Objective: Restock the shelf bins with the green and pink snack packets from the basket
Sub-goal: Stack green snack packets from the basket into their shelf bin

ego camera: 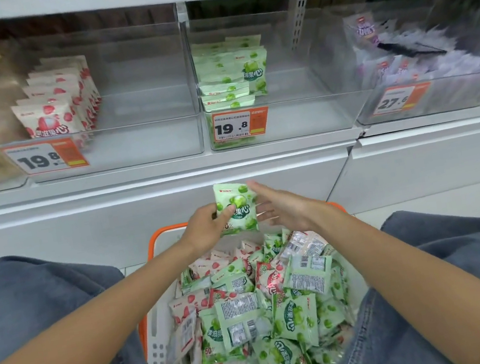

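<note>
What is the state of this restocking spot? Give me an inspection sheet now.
Surface: white shelf carries clear bins with price tags.
Job's things: basket holds mixed green and pink packets; held green packet is above it; green bin and pink bin are each stocked at their left side only.
Clutter: nothing seen.
Hands: left hand grips the held green packet; right hand is open beside it.
Cables: nothing seen.
Surroundings: purple packets fill the next bin to the right; jeans flank the basket.
</note>
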Tool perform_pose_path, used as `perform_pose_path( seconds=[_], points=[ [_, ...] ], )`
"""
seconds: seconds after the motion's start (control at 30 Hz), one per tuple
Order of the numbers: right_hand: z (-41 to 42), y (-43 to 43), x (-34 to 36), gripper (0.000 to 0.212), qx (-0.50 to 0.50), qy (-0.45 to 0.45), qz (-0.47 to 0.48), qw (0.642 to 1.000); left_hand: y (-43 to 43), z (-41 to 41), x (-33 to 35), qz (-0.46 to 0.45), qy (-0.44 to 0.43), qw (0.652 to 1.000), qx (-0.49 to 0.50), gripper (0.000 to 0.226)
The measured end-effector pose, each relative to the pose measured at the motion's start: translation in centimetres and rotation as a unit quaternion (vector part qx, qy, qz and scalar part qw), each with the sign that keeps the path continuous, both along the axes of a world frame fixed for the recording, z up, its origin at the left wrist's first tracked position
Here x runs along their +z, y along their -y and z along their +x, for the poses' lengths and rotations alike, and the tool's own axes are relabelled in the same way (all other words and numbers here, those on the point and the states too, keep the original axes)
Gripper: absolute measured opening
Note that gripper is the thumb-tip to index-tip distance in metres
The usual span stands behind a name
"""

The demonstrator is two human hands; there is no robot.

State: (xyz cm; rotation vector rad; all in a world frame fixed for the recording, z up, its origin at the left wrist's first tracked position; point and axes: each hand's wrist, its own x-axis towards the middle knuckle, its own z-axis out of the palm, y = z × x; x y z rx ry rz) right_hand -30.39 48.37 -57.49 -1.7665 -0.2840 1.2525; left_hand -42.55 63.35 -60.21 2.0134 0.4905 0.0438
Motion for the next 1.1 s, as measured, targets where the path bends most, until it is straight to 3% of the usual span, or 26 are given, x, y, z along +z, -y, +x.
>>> perform_pose_path(
  seconds=[0.13, 0.33, 0.43, 0.67, 0.77, 0.87, 0.93, 1.0, 1.1],
  points=[
    [-0.2, 0.2, 1.4, 0.022, 0.032, 0.102, 0.034, 0.994, 1.1, 1.7, 1.9, -0.033, -0.017, 0.999, 0.029, 0.052],
    [0.8, 1.1, 4.2, 0.013, 0.015, 0.143, 0.109, 0.984, 3.1, 4.4, 4.6, 0.026, 0.096, 0.986, 0.134, 0.050],
    [1.9, 1.6, 5.8, 0.020, -0.021, 0.131, 0.173, 0.976, 3.4, 6.1, 6.9, 0.073, 0.123, 0.976, 0.164, 0.053],
    [7.4, 1.3, 11.8, 0.024, -0.064, 0.172, 0.242, 0.953, 1.9, 12.9, 14.1, 0.171, 0.198, 0.956, 0.135, 0.058],
    [11.7, 0.4, 14.4, 0.015, -0.106, 0.232, 0.237, 0.937, -0.3, 16.4, 15.8, 0.230, 0.222, 0.944, 0.082, 0.051],
    [17.1, -1.2, 14.8, 0.013, -0.163, 0.295, 0.200, 0.920, -3.4, 18.9, 15.0, 0.320, 0.150, 0.935, 0.016, 0.054],
    [20.4, -3.1, 13.7, 0.028, -0.150, 0.326, 0.127, 0.924, -4.7, 19.5, 13.7, 0.370, 0.094, 0.924, 0.000, 0.061],
    [22.7, -5.4, 12.1, 0.058, -0.113, 0.344, 0.031, 0.932, -4.9, 19.6, 12.8, 0.415, 0.074, 0.907, 0.010, 0.062],
    [24.1, -8.5, 10.1, 0.044, -0.055, 0.366, -0.026, 0.929, -4.5, 19.4, 12.6, 0.426, 0.093, 0.900, 0.026, 0.058]
  ],
)
